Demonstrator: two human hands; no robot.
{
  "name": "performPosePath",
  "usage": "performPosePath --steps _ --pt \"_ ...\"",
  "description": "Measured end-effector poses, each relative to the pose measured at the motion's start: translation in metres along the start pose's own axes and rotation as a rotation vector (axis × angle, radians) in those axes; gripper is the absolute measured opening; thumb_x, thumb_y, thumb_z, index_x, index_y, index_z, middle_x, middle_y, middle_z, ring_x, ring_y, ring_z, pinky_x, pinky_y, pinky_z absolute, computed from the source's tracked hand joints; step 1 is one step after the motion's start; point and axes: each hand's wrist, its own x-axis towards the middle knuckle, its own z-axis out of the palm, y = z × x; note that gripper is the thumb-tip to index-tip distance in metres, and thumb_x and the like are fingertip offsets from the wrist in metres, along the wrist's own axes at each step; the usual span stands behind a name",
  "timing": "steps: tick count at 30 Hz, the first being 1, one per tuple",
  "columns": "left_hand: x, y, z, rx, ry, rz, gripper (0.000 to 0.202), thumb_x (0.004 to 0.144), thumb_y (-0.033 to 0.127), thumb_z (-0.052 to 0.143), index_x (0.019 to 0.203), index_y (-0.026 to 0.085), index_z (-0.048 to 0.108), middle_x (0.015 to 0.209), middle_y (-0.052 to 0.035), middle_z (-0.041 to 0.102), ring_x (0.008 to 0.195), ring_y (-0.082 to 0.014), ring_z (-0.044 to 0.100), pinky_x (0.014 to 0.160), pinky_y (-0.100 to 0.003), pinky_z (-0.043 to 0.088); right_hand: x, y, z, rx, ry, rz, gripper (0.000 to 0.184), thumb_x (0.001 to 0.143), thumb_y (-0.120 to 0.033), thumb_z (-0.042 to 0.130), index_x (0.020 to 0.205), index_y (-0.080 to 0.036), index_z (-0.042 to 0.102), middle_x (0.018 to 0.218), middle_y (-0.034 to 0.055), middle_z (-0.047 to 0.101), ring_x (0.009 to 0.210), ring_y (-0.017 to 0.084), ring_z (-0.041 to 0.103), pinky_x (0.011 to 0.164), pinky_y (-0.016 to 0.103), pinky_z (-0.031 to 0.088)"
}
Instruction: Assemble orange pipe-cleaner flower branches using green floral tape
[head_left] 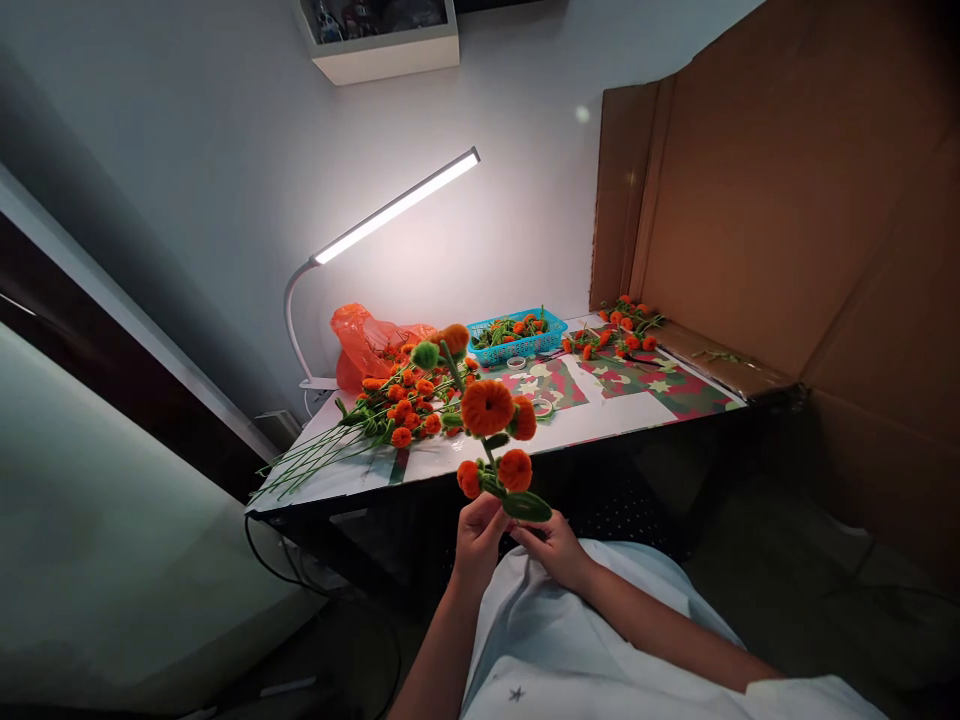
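A stem of fuzzy orange flowers [487, 408] with green leaves stands upright above my lap, in front of the table edge. My left hand [480, 535] pinches its lower stem just under the bottom blooms. Close beside it, my right hand [555, 548] has its fingers pressed together at the same stem, below a broad green leaf [527, 506]. The fingertips partly hide the stem's lower end. Behind the blooms, a pile of similar orange flowers [405, 408] on long green stems lies on the table's left part.
On the table [637, 412] stand a blue basket [517, 345] of flowers and an orange plastic bag [360, 340]. Tape rolls [516, 363] and more flowers [626, 325] lie to the right. A lit lamp [397, 207] rises at left; tall cardboard [750, 200] walls the right side.
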Motion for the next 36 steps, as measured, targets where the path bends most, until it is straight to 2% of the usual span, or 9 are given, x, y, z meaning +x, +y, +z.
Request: performPosePath --steps 6,10,13,17,20,22,25,31,36 --pt "0.010 -0.001 0.001 0.007 0.226 0.087 0.020 0.068 0.036 0.072 0.074 0.016 0.070 0.069 -0.0019 0.067 0.066 -0.0123 0.058 0.066 -0.024 0.045 -0.001 0.017 0.003 -0.004 -0.291 0.259 0.037 0.086 -0.040 0.047 0.082 -0.013 0.072 0.065 0.0040 0.064 0.062 0.014 0.056 0.059 0.024 0.041" --pt "0.019 0.002 0.000 0.023 0.409 0.050 0.029 0.065 0.037 0.073 0.083 0.015 0.071 0.072 -0.0044 0.069 0.066 -0.0129 0.059 0.065 -0.025 0.046 -0.002 0.019 0.004 0.003 -0.318 0.312 0.036 0.085 -0.036 0.045 0.082 -0.012 0.072 0.063 0.0035 0.063 0.060 0.014 0.055 0.057 0.023 0.040" --pt "0.020 0.002 -0.002 0.026 0.430 0.020 0.032 0.063 0.037 0.074 0.085 0.015 0.071 0.074 -0.0054 0.071 0.066 -0.0130 0.060 0.066 -0.026 0.046 -0.003 0.019 0.004 0.006 -0.314 0.321 0.035 0.085 -0.035 0.045 0.080 -0.012 0.071 0.061 0.0024 0.062 0.058 0.013 0.054 0.058 0.023 0.040" --pt "0.018 -0.001 -0.002 0.062 0.343 -0.015 0.037 0.068 0.035 0.071 0.099 0.017 0.068 0.092 -0.0078 0.072 0.079 -0.0148 0.062 0.076 -0.028 0.046 -0.003 0.021 0.006 0.046 -0.276 0.314 0.035 0.084 -0.041 0.047 0.076 -0.013 0.068 0.058 0.0002 0.058 0.056 0.012 0.051 0.056 0.023 0.039" --pt "0.015 -0.009 -0.002 0.116 0.237 -0.031 0.047 0.072 0.031 0.069 0.117 0.022 0.060 0.116 -0.0085 0.064 0.093 -0.0149 0.060 0.086 -0.030 0.044 -0.001 0.026 0.005 0.204 -0.122 0.345 0.041 0.083 -0.052 0.047 0.078 -0.015 0.062 0.053 -0.0035 0.049 0.048 0.010 0.041 0.049 0.022 0.032" --pt "0.011 -0.018 -0.001 0.148 0.199 -0.015 0.047 0.073 0.030 0.067 0.118 0.023 0.058 0.122 -0.0090 0.060 0.099 -0.0162 0.059 0.088 -0.031 0.044 0.002 0.029 0.004 0.316 0.007 0.368 0.045 0.080 -0.060 0.046 0.078 -0.016 0.057 0.050 -0.0063 0.040 0.045 0.008 0.033 0.045 0.021 0.026" --pt "0.003 -0.035 0.002 0.181 0.147 -0.028 0.039 0.075 0.032 0.065 0.112 0.020 0.062 0.119 -0.0098 0.062 0.101 -0.0192 0.059 0.088 -0.032 0.045 0.005 0.033 0.002 0.367 0.080 0.369 0.050 0.074 -0.068 0.047 0.074 -0.018 0.051 0.051 -0.0073 0.033 0.047 0.008 0.028 0.046 0.022 0.023" --pt "-0.006 -0.063 0.007 0.215 0.009 -0.124 0.032 0.077 0.036 0.061 0.102 0.016 0.066 0.105 -0.0104 0.068 0.098 -0.0215 0.061 0.089 -0.035 0.045 0.005 0.039 0.000 0.388 0.059 0.415 0.052 0.071 -0.069 0.050 0.072 -0.018 0.050 0.055 -0.0063 0.034 0.049 0.008 0.029 0.047 0.023 0.023" --pt "-0.008 -0.065 0.004 0.264 -0.028 -0.115 0.032 0.077 0.038 0.060 0.098 0.015 0.068 0.085 -0.0081 0.070 0.073 -0.0190 0.063 0.066 -0.030 0.049 0.001 0.044 0.000 0.395 -0.056 0.472 0.048 0.071 -0.063 0.055 0.065 -0.015 0.050 0.053 -0.0047 0.042 0.047 0.007 0.035 0.047 0.022 0.026"
